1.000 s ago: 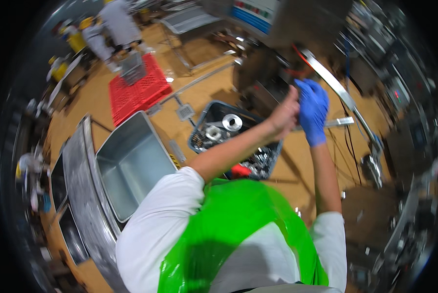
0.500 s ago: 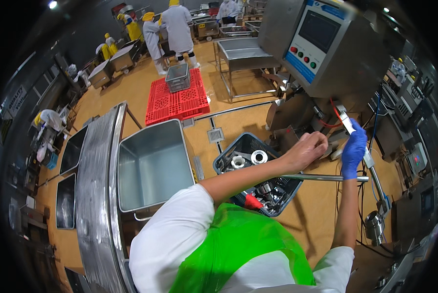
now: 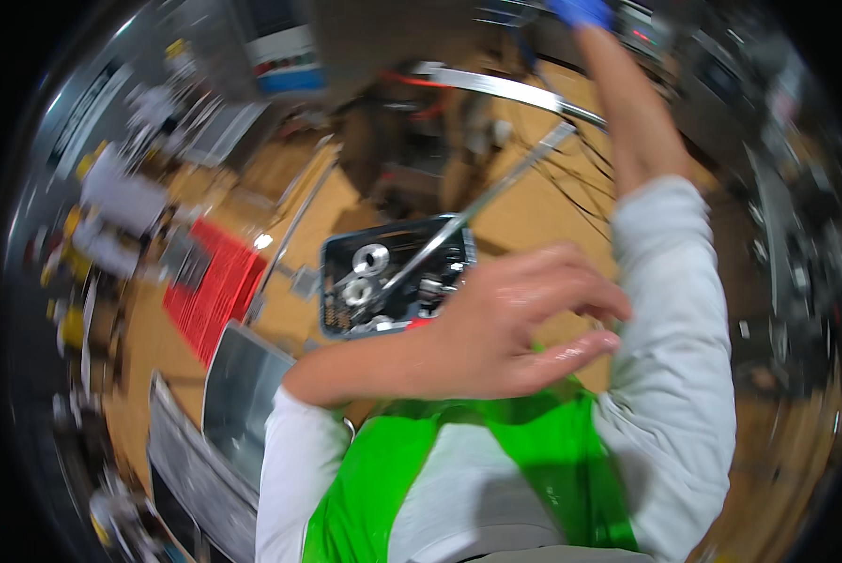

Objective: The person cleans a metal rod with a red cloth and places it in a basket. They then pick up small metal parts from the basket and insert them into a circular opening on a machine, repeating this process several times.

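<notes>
We see one panel-like sign or screen (image 3: 288,58) at the upper left, on the grey machine: a blurred rectangle, dark above, with white, red and blue bands below. We make out no packages or labels.

Left hand near chest, right arm raised
Bare left hand (image 3: 520,324) loosely curled, empty; gloved right hand (image 3: 581,11) stretched high, mostly cut off at frame edge

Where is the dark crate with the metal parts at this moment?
In the head view, the dark crate sits on the orange floor left of centre, just above the bare left hand, with the red pallet to its left.
</notes>
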Demonstrator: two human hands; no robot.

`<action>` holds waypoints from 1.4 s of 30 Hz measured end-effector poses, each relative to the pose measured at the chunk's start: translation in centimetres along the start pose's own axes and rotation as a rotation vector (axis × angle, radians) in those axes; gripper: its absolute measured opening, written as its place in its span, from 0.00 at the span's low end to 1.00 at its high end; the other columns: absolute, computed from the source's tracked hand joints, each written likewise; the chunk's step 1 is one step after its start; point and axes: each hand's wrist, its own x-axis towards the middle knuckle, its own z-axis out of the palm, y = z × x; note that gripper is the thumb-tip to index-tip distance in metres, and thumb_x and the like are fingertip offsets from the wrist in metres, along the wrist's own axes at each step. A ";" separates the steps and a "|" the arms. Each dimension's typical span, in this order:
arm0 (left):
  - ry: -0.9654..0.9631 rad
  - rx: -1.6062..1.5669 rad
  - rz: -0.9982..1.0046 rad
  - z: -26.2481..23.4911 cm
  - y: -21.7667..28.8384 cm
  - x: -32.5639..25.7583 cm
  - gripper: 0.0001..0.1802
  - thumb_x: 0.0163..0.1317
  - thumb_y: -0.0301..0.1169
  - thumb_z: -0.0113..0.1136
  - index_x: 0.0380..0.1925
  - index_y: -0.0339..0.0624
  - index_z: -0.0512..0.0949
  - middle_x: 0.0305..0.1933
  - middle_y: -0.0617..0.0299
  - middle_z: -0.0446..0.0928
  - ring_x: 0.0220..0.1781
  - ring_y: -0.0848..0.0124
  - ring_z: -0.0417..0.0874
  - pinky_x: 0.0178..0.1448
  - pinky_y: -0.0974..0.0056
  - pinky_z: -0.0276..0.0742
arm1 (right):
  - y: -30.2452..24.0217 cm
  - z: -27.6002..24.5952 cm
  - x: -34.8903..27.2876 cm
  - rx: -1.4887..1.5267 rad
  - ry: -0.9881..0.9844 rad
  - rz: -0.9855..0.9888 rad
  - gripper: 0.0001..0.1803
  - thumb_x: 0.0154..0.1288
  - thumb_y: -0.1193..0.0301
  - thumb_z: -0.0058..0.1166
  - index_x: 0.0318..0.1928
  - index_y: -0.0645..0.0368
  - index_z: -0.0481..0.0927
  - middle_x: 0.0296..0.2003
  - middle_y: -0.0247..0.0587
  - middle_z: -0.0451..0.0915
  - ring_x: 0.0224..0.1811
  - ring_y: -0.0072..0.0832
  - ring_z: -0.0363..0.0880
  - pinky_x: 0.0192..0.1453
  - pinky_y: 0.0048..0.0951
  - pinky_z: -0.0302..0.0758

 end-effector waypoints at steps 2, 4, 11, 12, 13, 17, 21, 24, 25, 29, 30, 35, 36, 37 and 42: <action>0.021 0.100 -0.010 -0.1 0.2 0.0 0.11 0.49 0.24 0.70 0.34 0.36 0.83 0.34 0.58 0.83 0.35 0.67 0.82 0.40 0.66 0.76 | -7.4 -1.3 -3.4 -0.006 0.026 -0.036 0.29 0.67 0.50 0.34 0.55 0.57 0.75 0.55 0.50 0.75 0.59 0.46 0.73 0.61 0.43 0.67; 0.025 0.123 -0.001 0.7 1.3 0.2 0.12 0.46 0.22 0.71 0.33 0.36 0.83 0.33 0.58 0.84 0.34 0.68 0.81 0.39 0.66 0.75 | -8.9 -5.4 -4.7 -0.001 0.091 -0.027 0.27 0.65 0.55 0.33 0.46 0.57 0.83 0.47 0.53 0.81 0.52 0.48 0.80 0.54 0.49 0.74; -0.020 0.194 0.193 3.2 2.3 1.8 0.14 0.43 0.19 0.70 0.33 0.35 0.83 0.30 0.59 0.83 0.30 0.67 0.80 0.34 0.68 0.74 | -5.3 -14.0 -4.4 -0.117 0.207 0.066 0.25 0.66 0.54 0.38 0.47 0.55 0.83 0.48 0.52 0.81 0.52 0.47 0.80 0.53 0.47 0.76; -0.026 0.201 0.222 3.2 2.1 1.9 0.14 0.42 0.19 0.70 0.33 0.35 0.83 0.30 0.59 0.82 0.30 0.67 0.80 0.33 0.68 0.74 | -4.9 -14.5 -4.4 -0.136 0.198 0.058 0.25 0.66 0.54 0.37 0.47 0.55 0.83 0.48 0.51 0.81 0.52 0.46 0.80 0.53 0.46 0.76; -0.033 0.207 0.251 3.3 2.0 1.9 0.14 0.42 0.19 0.70 0.34 0.34 0.83 0.30 0.59 0.82 0.29 0.67 0.80 0.33 0.68 0.74 | -4.4 -15.0 -4.4 -0.155 0.190 0.050 0.25 0.67 0.54 0.37 0.47 0.55 0.83 0.48 0.51 0.81 0.52 0.46 0.80 0.53 0.46 0.76; -0.029 0.124 0.214 4.0 1.8 1.7 0.13 0.41 0.21 0.71 0.31 0.34 0.83 0.29 0.59 0.82 0.28 0.67 0.80 0.32 0.68 0.75 | -3.0 -15.0 -5.6 -0.164 0.197 0.086 0.26 0.67 0.51 0.37 0.48 0.54 0.83 0.49 0.49 0.81 0.53 0.45 0.79 0.55 0.45 0.75; -0.045 0.008 0.134 4.6 2.9 0.1 0.12 0.41 0.22 0.72 0.29 0.35 0.83 0.28 0.60 0.81 0.27 0.68 0.81 0.30 0.69 0.75 | -0.8 -14.9 -7.9 -0.222 0.154 0.103 0.28 0.66 0.50 0.35 0.48 0.54 0.82 0.49 0.51 0.80 0.54 0.46 0.79 0.57 0.46 0.74; -0.054 -0.008 0.230 5.5 2.3 -1.2 0.13 0.39 0.22 0.72 0.29 0.38 0.83 0.28 0.62 0.80 0.26 0.70 0.81 0.28 0.70 0.75 | 1.3 -14.1 -8.8 -0.273 0.081 0.102 0.28 0.65 0.51 0.35 0.49 0.54 0.82 0.51 0.50 0.79 0.55 0.46 0.78 0.59 0.45 0.73; -0.069 0.000 0.235 5.8 2.0 -1.2 0.14 0.38 0.22 0.72 0.30 0.38 0.84 0.28 0.62 0.80 0.26 0.70 0.80 0.28 0.70 0.75 | 2.2 -13.6 -8.8 -0.261 0.075 0.097 0.27 0.64 0.52 0.36 0.49 0.53 0.82 0.52 0.49 0.79 0.55 0.46 0.77 0.59 0.45 0.72; -0.153 -0.131 0.092 5.9 1.5 -0.9 0.15 0.34 0.19 0.71 0.29 0.41 0.84 0.28 0.62 0.80 0.28 0.69 0.80 0.30 0.69 0.76 | 4.9 -12.0 -9.9 -0.256 0.009 0.195 0.26 0.63 0.53 0.38 0.51 0.52 0.81 0.54 0.46 0.78 0.57 0.45 0.76 0.61 0.43 0.71; -0.163 -0.152 0.049 5.7 1.5 -0.7 0.15 0.34 0.19 0.71 0.29 0.41 0.84 0.29 0.62 0.80 0.30 0.69 0.81 0.31 0.68 0.77 | 4.6 -11.4 -10.7 -0.239 -0.007 0.223 0.26 0.63 0.52 0.38 0.51 0.52 0.81 0.54 0.46 0.78 0.57 0.45 0.76 0.60 0.44 0.71; -0.185 -0.134 0.008 5.9 1.3 -0.3 0.14 0.35 0.19 0.72 0.27 0.39 0.84 0.31 0.61 0.82 0.32 0.68 0.81 0.32 0.68 0.78 | 8.3 -8.2 -11.5 -0.376 -0.093 0.217 0.26 0.64 0.51 0.39 0.51 0.53 0.81 0.55 0.46 0.78 0.58 0.43 0.76 0.57 0.45 0.74; -0.186 -0.112 0.037 6.1 0.8 -0.3 0.13 0.35 0.19 0.72 0.27 0.38 0.84 0.31 0.61 0.82 0.32 0.68 0.81 0.32 0.68 0.79 | 9.3 -7.4 -11.8 -0.424 -0.116 0.156 0.27 0.65 0.51 0.38 0.51 0.53 0.81 0.55 0.47 0.78 0.59 0.43 0.76 0.57 0.45 0.73; -0.183 -0.109 0.089 6.4 0.4 -0.3 0.13 0.36 0.19 0.72 0.27 0.38 0.84 0.32 0.61 0.82 0.32 0.68 0.81 0.32 0.68 0.78 | 10.6 -6.6 -12.4 -0.420 -0.122 0.204 0.27 0.66 0.50 0.38 0.51 0.54 0.81 0.55 0.47 0.78 0.58 0.44 0.76 0.58 0.45 0.73; -0.128 -0.173 0.053 6.6 -0.9 -0.2 0.14 0.36 0.18 0.72 0.28 0.38 0.84 0.31 0.61 0.82 0.30 0.69 0.82 0.30 0.68 0.78 | 12.6 -4.2 -15.6 -0.353 -0.191 0.309 0.29 0.67 0.48 0.36 0.51 0.55 0.81 0.56 0.50 0.77 0.58 0.45 0.76 0.59 0.44 0.72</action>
